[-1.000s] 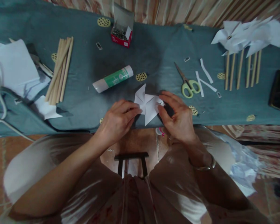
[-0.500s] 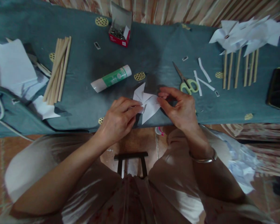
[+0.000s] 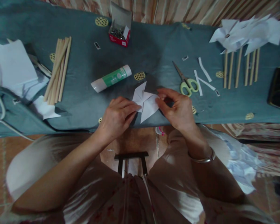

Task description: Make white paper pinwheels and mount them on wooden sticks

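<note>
A white paper pinwheel with folded blades is held between my two hands, just above the front edge of the table. My left hand is closed on its left side, fingertips close to the centre. At its right blade, my right hand pinches the paper between thumb and fingers. Beyond the pinwheel lies a green and white glue stick, capped and on its side. Scissors with light green handles rest near my right hand, beside several thin white paper strips.
An open red box of small metal pieces stands at the back. Wooden sticks and white paper sheets lie to the left. Finished pinwheels on sticks and a dark phone are at the right. A white cable crosses the left edge.
My hands and the pinwheel have shifted slightly to the left. The left fingers have moved a little off the pinwheel's centre, showing more of it. Other things stay in place.
</note>
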`<state>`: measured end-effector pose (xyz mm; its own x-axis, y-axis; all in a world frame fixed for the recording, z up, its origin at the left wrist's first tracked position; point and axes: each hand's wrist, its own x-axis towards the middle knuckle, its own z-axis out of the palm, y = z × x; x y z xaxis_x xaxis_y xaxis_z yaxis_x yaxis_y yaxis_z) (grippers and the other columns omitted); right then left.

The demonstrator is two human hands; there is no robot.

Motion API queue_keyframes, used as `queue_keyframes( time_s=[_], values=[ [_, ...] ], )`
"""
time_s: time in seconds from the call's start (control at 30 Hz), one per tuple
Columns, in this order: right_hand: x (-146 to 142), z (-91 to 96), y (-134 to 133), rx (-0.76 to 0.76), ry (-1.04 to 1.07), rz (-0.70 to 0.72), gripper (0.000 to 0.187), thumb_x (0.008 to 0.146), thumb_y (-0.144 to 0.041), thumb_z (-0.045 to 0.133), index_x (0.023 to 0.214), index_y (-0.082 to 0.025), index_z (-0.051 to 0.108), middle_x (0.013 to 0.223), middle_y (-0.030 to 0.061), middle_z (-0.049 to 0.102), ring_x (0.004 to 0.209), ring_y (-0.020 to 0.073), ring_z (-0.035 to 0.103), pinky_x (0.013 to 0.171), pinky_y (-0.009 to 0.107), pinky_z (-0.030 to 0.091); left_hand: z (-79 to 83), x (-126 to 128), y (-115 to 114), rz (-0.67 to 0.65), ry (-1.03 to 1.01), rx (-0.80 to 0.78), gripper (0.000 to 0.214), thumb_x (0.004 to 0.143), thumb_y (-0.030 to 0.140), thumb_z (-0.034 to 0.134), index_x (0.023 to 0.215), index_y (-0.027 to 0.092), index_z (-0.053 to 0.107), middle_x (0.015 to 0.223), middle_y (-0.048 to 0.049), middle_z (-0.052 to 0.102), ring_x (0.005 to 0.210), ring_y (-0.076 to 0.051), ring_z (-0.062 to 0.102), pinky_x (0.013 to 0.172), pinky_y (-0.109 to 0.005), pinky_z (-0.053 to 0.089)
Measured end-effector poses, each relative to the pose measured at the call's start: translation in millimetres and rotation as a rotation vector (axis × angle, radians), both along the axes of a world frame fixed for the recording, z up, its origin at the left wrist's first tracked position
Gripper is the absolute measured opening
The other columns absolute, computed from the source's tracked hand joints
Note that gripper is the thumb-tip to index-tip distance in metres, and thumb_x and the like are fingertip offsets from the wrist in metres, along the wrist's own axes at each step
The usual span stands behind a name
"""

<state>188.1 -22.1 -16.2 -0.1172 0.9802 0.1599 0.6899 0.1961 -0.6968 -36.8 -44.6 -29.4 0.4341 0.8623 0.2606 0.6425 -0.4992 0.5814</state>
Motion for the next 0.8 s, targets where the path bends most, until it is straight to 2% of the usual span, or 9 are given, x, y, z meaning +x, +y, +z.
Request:
queue_keyframes(
  time_s=[0.2, 0.43, 0.8],
  values=[
    [0.6, -2.4, -0.9, 0.015, -0.023, -0.008, 0.024, 0.084, -0.027, 0.064, 0.106, -0.022, 0.072, 0.086, 0.0032, 0.075, 0.076, 0.0204, 0.069, 0.079, 0.041, 0.059, -1.1, 1.0, 2.2, -0.003, -0.033, -0.028, 0.02, 0.095, 0.021, 0.056, 0.106, 0.021, 0.072, 0.104, -0.0064, 0.076, 0.093, -0.021, 0.067, 0.085, -0.037, 0.052],
    [-0.5, -2.9, -1.1, 0.001, -0.022, -0.001, 0.024, 0.085, -0.027, 0.062, 0.106, -0.021, 0.073, 0.092, 0.0042, 0.076, 0.082, 0.0213, 0.07, 0.081, 0.041, 0.059, 0.1, 1.1, 3.7, -0.023, -0.081, -0.071, 0.024, 0.095, 0.02, 0.053, 0.109, 0.02, 0.072, 0.105, -0.0072, 0.075, 0.096, -0.021, 0.067, 0.087, -0.039, 0.054],
    [-4.0, -2.8, 0.4, -0.046, 0.016, 0.005, 0.024, 0.086, -0.029, 0.061, 0.106, -0.021, 0.072, 0.093, 0.004, 0.077, 0.08, 0.0205, 0.07, 0.078, 0.039, 0.059, 1.1, 6.2, 6.7, 0.029, -0.151, -0.113, 0.021, 0.095, 0.023, 0.056, 0.104, 0.021, 0.074, 0.096, -0.0055, 0.076, 0.094, -0.02, 0.068, 0.086, -0.037, 0.055]
  ],
)
